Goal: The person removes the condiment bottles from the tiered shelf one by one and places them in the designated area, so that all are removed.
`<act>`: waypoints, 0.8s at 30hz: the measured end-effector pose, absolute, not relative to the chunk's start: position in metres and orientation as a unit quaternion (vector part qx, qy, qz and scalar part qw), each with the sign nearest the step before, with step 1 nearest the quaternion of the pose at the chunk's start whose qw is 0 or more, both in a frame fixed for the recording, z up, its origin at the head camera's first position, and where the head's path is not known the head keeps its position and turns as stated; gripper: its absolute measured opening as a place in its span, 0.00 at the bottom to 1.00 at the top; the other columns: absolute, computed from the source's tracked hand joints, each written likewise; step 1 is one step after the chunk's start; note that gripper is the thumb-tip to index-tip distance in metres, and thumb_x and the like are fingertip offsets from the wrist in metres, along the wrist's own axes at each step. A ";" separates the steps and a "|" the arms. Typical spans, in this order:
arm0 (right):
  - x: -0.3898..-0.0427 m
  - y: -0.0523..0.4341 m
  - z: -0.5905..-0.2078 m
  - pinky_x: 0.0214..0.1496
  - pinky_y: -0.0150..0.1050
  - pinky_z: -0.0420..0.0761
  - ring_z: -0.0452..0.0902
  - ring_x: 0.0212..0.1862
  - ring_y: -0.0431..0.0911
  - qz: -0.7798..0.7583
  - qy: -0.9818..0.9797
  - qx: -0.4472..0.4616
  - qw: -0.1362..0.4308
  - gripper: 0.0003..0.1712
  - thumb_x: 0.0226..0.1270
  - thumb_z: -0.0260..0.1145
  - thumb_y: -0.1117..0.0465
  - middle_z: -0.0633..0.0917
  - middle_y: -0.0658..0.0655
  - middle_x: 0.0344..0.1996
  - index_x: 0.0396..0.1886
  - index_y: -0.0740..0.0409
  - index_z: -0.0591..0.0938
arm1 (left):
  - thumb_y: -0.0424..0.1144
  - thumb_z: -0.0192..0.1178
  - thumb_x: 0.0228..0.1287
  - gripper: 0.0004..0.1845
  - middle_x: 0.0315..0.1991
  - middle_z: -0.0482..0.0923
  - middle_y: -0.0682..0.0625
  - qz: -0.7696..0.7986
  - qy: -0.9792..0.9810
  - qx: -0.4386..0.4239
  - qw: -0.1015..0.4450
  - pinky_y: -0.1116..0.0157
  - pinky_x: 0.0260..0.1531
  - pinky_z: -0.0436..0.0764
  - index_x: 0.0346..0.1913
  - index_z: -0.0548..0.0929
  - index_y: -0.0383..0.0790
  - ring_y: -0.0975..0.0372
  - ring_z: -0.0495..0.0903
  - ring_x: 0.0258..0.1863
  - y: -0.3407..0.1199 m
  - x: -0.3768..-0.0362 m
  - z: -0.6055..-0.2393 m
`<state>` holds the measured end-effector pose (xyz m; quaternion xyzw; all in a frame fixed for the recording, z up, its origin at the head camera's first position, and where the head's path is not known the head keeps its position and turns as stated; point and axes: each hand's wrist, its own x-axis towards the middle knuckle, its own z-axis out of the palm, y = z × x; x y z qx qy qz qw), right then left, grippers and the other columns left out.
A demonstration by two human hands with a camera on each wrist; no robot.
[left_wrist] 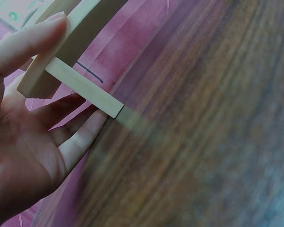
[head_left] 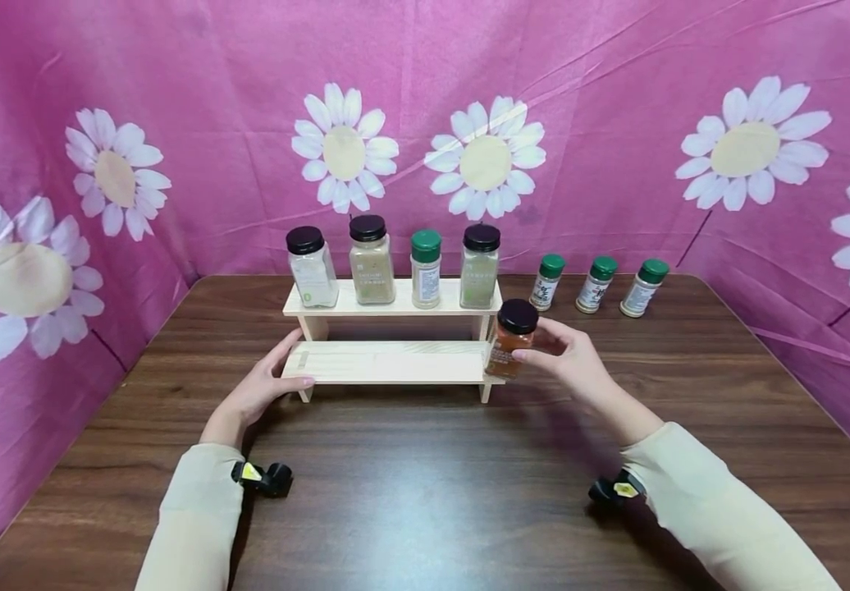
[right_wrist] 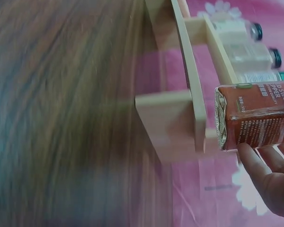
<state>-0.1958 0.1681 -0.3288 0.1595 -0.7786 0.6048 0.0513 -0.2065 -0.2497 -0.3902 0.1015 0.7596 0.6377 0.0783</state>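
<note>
A two-tier wooden spice rack [head_left: 388, 361] is being steadied at its left end by the left hand [head_left: 262, 386], whose thumb is being laid across the lower shelf while the straight fingers are being pressed against the leg beneath, as the left wrist view shows. Four jars are being carried on the upper shelf: from the left, a black-lidded jar of pale contents [head_left: 311, 266], a black-lidded jar of tan powder [head_left: 371, 259], one green-capped bottle [head_left: 426, 268] and a black-lidded jar of greenish contents [head_left: 480, 265]. The lower shelf is being left bare. At the rack's right end, one black-lidded jar of orange-red spice [head_left: 511, 338] is being gripped round its body by the fingers of the right hand [head_left: 568, 355], upright, just at the edge of the lower shelf. Three more green-capped bottles [head_left: 597, 285] are being kept in a row on the dark wooden table [head_left: 425, 492], behind the right hand.
</note>
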 end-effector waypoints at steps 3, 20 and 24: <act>-0.196 0.179 -0.326 0.35 0.30 0.73 0.75 0.34 0.38 0.619 -0.768 0.153 0.063 0.20 0.48 0.66 0.70 0.80 0.45 0.31 0.44 0.57 0.77 | 0.29 0.59 0.50 0.44 0.61 0.51 0.40 0.637 0.761 0.098 0.079 0.72 0.50 0.55 0.67 0.46 0.43 0.59 0.58 0.52 -0.250 -0.206 -0.390; -0.273 0.273 -0.391 0.38 0.36 0.75 0.75 0.40 0.44 0.738 -0.653 0.170 -0.014 0.26 0.51 0.62 0.72 0.79 0.57 0.40 0.54 0.61 0.72 | 0.28 0.59 0.50 0.43 0.60 0.52 0.39 0.639 0.758 0.101 0.079 0.74 0.49 0.57 0.67 0.47 0.43 0.60 0.60 0.51 -0.250 -0.206 -0.391; -0.274 0.278 -0.386 0.38 0.35 0.75 0.74 0.41 0.43 0.734 -0.661 0.149 -0.032 0.26 0.53 0.62 0.71 0.78 0.55 0.41 0.54 0.59 0.72 | 0.27 0.59 0.50 0.43 0.60 0.53 0.39 0.643 0.755 0.105 0.077 0.74 0.48 0.59 0.67 0.47 0.44 0.62 0.61 0.50 -0.250 -0.206 -0.391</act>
